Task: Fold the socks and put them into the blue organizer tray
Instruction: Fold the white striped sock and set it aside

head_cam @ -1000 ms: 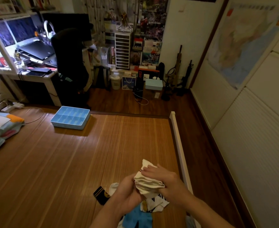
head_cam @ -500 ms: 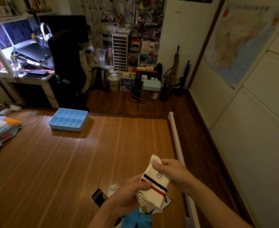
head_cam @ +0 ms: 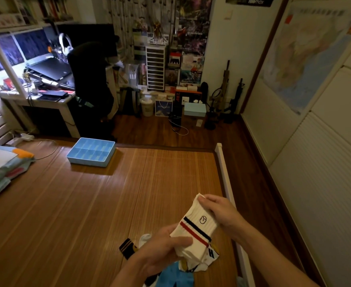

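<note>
A folded white sock (head_cam: 195, 230) with a black and a red stripe and a small logo is held above the bamboo mat. My left hand (head_cam: 160, 251) grips its lower end, thumb over the fabric. My right hand (head_cam: 220, 212) pinches its upper cuff end. Under my hands lies a pile of loose socks (head_cam: 183, 268): a black one with yellow stripes, a white one, a light blue one. The blue organizer tray (head_cam: 90, 152), with several compartments that look empty, stands at the far left of the mat, well away from my hands.
The bamboo mat (head_cam: 87, 214) ends at a white rail (head_cam: 224, 177) on the right. A folded blanket (head_cam: 2, 166) lies at the left edge. Beyond the mat are a desk, a dark chair (head_cam: 91, 79) and stacked boxes. A white panelled wall (head_cam: 326, 172) runs along the right.
The bunched white sock has been turned and smoothed into a flat fold with its stripes showing. My hands moved slightly apart along it. The view tilted a little.
</note>
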A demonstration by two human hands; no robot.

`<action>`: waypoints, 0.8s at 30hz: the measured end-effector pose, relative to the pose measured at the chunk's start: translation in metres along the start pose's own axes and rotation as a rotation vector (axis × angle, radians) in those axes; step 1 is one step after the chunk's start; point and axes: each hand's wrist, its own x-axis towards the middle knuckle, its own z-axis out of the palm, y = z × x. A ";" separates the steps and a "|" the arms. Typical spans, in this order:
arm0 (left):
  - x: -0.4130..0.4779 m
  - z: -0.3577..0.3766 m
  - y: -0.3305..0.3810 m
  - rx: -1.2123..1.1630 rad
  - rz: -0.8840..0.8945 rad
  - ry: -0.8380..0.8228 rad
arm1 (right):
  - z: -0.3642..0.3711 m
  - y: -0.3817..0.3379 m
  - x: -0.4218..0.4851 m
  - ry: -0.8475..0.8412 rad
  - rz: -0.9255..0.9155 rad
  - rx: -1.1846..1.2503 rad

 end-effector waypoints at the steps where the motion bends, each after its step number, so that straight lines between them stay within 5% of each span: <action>1: 0.000 0.000 0.000 0.005 0.001 0.000 | -0.001 -0.001 0.000 -0.002 0.000 -0.001; 10: -0.005 0.005 -0.001 0.068 -0.086 -0.012 | 0.000 -0.006 -0.004 -0.061 -0.057 -0.104; 17: 0.007 0.006 -0.008 -0.203 0.251 0.329 | 0.007 0.012 -0.012 -0.092 0.192 0.188; 20: 0.011 0.005 -0.008 -0.195 0.350 0.433 | 0.021 0.023 -0.018 -0.187 0.186 0.159; 24: 0.012 0.009 -0.008 -0.215 0.380 0.446 | 0.043 0.027 -0.023 -0.094 0.123 0.243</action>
